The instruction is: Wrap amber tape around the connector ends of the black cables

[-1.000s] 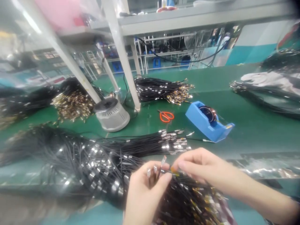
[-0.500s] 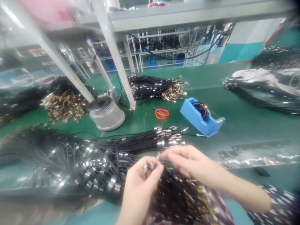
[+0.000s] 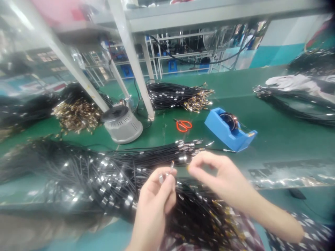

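Observation:
My left hand (image 3: pixel 157 195) is closed around black cables, whose silvery metal connectors (image 3: pixel 171 167) stick up between thumb and fingers. To its right, my right hand (image 3: pixel 213 170) pinches a tiny yellow piece (image 3: pixel 188 167) between thumb and forefinger; its exact kind is too small to tell. A short gap separates the two hands. Below them, a thick bundle of black cables (image 3: pixel 193 216) hangs over the table's front edge onto my lap. Behind the hands, more black cables (image 3: pixel 157 151) lie with their silvery ends pointing right.
On the green table (image 3: pixel 243 97) are a blue tape dispenser (image 3: pixel 225 134), red-handled scissors (image 3: pixel 184 126) and a grey round device (image 3: pixel 122 127). Further cable bundles (image 3: pixel 180 97) lie at the back, left and right. A white shelf post (image 3: pixel 134 61) rises behind. A pale glove (image 3: pixel 285 82) rests far right.
My right hand has drawn away from the connectors, now pinching a tiny yellow piece. My left hand still holds the cable ends, slightly turned. The view has shifted a little.

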Demonstrator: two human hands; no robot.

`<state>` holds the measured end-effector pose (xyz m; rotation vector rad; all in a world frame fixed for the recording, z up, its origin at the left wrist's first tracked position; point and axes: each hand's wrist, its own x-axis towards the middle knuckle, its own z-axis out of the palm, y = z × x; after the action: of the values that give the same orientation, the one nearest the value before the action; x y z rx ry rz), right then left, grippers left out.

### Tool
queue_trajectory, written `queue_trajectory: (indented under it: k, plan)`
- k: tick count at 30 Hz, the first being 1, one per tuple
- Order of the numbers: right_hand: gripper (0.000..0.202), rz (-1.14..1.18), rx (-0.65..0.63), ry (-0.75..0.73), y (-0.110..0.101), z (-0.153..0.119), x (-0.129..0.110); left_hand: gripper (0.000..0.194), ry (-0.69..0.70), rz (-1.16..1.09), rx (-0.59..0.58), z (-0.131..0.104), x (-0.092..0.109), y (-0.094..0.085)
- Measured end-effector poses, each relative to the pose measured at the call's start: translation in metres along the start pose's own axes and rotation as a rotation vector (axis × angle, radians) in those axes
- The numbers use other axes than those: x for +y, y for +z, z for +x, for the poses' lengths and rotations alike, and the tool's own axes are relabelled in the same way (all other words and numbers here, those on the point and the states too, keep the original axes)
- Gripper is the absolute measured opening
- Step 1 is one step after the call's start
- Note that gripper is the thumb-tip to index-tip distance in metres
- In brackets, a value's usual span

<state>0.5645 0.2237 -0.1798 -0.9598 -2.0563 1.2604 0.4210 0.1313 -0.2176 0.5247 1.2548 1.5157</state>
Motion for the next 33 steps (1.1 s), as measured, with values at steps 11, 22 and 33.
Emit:
queue_trajectory:
  k: [11, 22, 33]
  plan:
    - [0.006, 0.257, 0.11, -0.133, 0.031, 0.005, -0.003, 0.026, 0.108, -0.044, 0.005, -0.001, -0.005, -0.002]
    - [0.013, 0.523, -0.161, -0.039, 0.022, 0.015, 0.001, 0.036, -0.054, 0.367, -0.277, 0.002, 0.019, -0.021]
    - [0.013, 0.166, -0.246, 0.107, 0.003, 0.004, 0.003, 0.038, 0.007, 0.281, -0.022, 0.003, 0.002, -0.012]
